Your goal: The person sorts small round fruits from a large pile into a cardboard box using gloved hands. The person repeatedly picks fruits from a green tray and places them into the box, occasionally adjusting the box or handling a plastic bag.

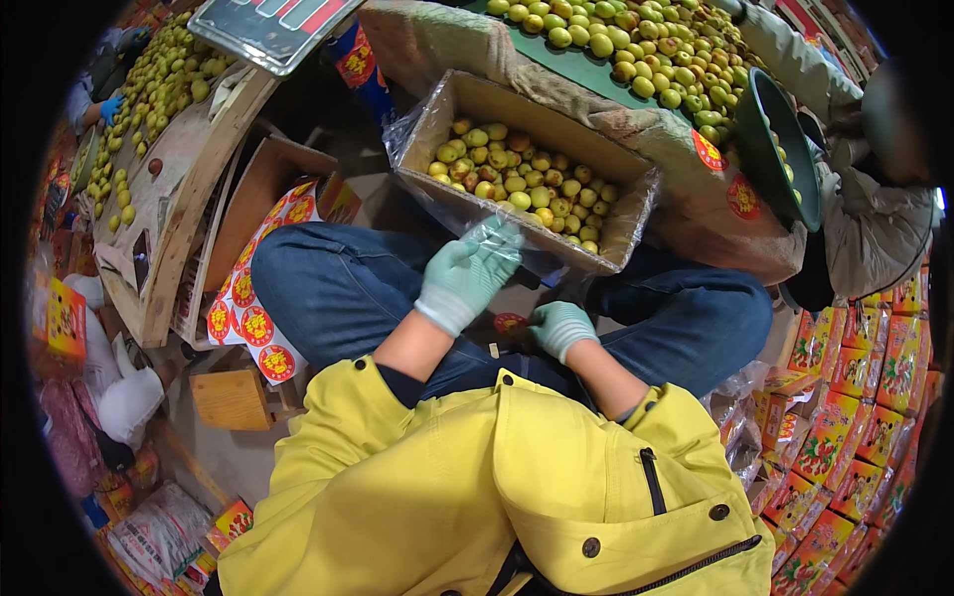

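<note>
A cardboard box (514,97) lined with clear plastic film (440,205) stands before my knees, tilted in view. Green-and-brown jujubes (522,179) cover its bottom. My left hand (469,276), in a pale green knit glove, is at the box's near edge; film lies across its fingers, and whether they pinch it is unclear. Between my legs is my right hand (563,328), gloved alike, with curled fingers. A round red sticker (510,322) shows just beside those fingertips; I cannot tell whether they hold it.
Jujubes heap on a green-topped table (551,63) beyond the box. At right, a person (857,186) is beside a tilted green basin (779,149). Sticker sheets (257,324), a wooden stool (231,400) and a scale (272,30) are at left. Printed boxes (827,439) stack at right.
</note>
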`<action>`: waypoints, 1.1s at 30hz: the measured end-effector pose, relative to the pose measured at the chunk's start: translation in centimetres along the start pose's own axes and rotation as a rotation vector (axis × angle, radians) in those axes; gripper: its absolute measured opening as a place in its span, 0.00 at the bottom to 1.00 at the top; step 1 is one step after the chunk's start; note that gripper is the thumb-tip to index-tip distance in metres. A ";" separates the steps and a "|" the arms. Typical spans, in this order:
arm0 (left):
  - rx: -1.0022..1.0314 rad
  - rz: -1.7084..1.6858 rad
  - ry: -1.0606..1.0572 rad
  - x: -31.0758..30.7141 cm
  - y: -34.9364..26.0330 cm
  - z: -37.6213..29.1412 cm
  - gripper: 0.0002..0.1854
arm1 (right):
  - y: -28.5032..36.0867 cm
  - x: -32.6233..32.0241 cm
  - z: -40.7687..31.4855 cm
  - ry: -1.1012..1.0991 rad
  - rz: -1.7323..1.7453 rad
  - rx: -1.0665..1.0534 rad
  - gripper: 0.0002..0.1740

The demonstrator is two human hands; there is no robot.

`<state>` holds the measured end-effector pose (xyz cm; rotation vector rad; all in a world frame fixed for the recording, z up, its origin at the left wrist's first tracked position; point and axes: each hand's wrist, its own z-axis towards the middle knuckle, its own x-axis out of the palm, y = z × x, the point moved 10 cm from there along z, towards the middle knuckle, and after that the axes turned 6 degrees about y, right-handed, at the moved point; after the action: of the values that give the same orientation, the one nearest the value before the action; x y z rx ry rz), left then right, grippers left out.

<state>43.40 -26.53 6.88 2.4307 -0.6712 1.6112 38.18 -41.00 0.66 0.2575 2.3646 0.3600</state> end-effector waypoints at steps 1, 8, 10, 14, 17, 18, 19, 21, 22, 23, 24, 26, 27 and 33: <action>-0.020 -0.010 0.208 5.3 0.0 -2.4 0.11 | -0.6 1.1 1.1 0.003 -0.055 0.046 0.15; 0.045 0.314 1.082 11.3 -6.0 -9.7 0.16 | 0.4 -2.8 4.9 -0.505 0.758 -0.209 0.16; 0.140 0.859 0.487 5.3 -6.7 -5.3 0.13 | 0.1 -4.5 4.6 -0.623 0.768 -0.180 0.15; -0.251 1.172 -0.002 -4.9 -2.3 -1.1 0.10 | 1.0 -6.7 2.6 -0.789 0.628 -0.221 0.14; -0.121 1.332 0.099 -3.3 -0.7 1.3 0.13 | 0.4 -6.6 2.9 -0.781 0.634 -0.196 0.15; -0.068 1.344 0.134 -2.9 -0.4 2.4 0.14 | 0.0 -6.3 3.2 -0.784 0.647 -0.192 0.15; 0.014 1.477 0.161 -2.4 -0.4 3.4 0.14 | 0.2 -6.7 3.1 -0.836 0.596 -0.215 0.16; 0.185 1.735 0.216 -1.0 -0.6 5.2 0.16 | 0.8 -7.7 2.3 -0.937 0.491 -0.255 0.16; 0.123 1.812 0.193 -1.5 -0.6 6.2 0.18 | 0.3 -7.2 3.2 -0.797 0.550 -0.187 0.19; 0.103 1.811 0.186 -2.0 -0.5 6.7 0.17 | -0.9 -6.3 3.4 -0.698 0.711 -0.108 0.19; 0.083 1.809 0.170 -3.2 -0.6 7.1 0.17 | -0.8 -5.7 2.3 -0.586 0.868 -0.031 0.19; 0.102 1.889 0.154 -4.4 -0.3 7.7 0.16 | -3.1 -0.5 2.3 -0.320 1.221 0.176 0.20; -0.040 1.978 0.098 -2.5 0.2 6.8 0.17 | -5.4 3.6 2.6 -0.160 1.416 0.313 0.21; -0.372 2.150 0.977 1.5 4.7 -2.7 0.19 | -2.1 -7.8 -9.2 -0.093 0.395 -0.156 0.16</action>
<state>39.51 -30.11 8.75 -0.3861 -2.9733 1.9650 37.33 -46.84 11.34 0.6557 2.1726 0.6996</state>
